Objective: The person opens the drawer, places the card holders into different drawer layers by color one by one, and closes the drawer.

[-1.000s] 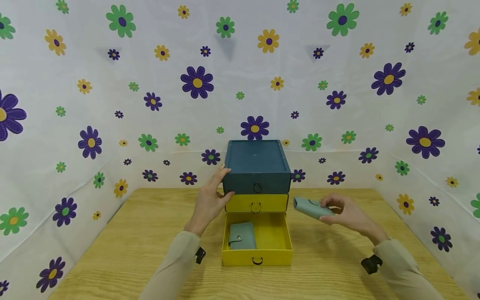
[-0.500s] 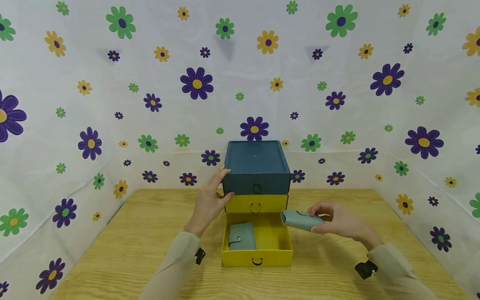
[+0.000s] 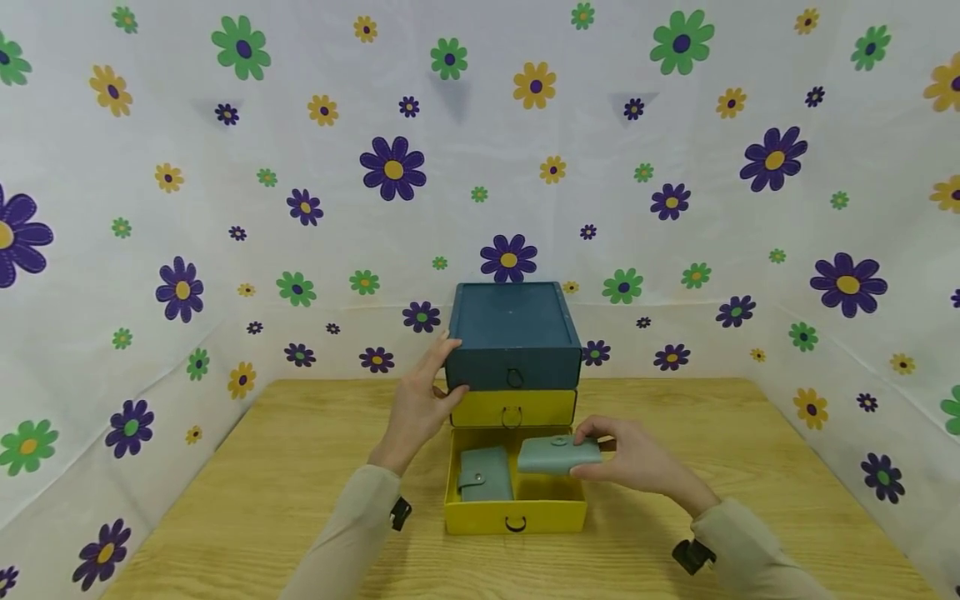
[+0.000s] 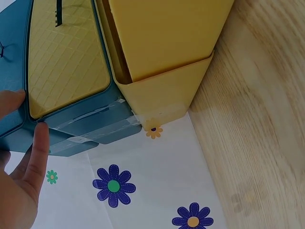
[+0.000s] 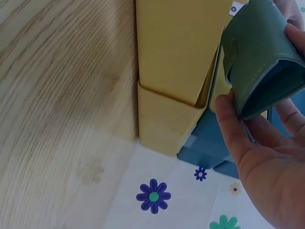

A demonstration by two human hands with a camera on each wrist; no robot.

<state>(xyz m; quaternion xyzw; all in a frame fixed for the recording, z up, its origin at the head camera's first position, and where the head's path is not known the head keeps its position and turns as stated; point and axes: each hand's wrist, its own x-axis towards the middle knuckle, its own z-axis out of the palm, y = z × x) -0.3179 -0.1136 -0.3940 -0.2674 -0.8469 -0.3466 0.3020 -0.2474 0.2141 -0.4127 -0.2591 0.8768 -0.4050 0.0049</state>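
A drawer cabinet (image 3: 513,317), blue on top with yellow drawer fronts, stands on the table. Its lowest yellow drawer (image 3: 480,518) is pulled out, and one pale green wallet (image 3: 487,483) with a snap strap lies in the left part. Over the right part of that drawer my right hand (image 3: 633,457) pinches a second green wallet (image 3: 551,457) between thumb and fingers; its hollow end (image 5: 279,83) faces the right wrist camera. My left hand (image 3: 420,408) rests against the cabinet's left front corner, thumb at the front and fingers along the side.
The middle yellow drawer (image 3: 480,408) and the blue top drawer (image 3: 480,367) are closed, each with a small dark loop pull. A wooden table (image 3: 300,483) bears the cabinet. Flower-printed white cloth (image 3: 330,242) hangs behind and along both sides.
My right hand has carried the second wallet leftward and down, from beside the cabinet to over the open drawer. The left hand has stayed in place.
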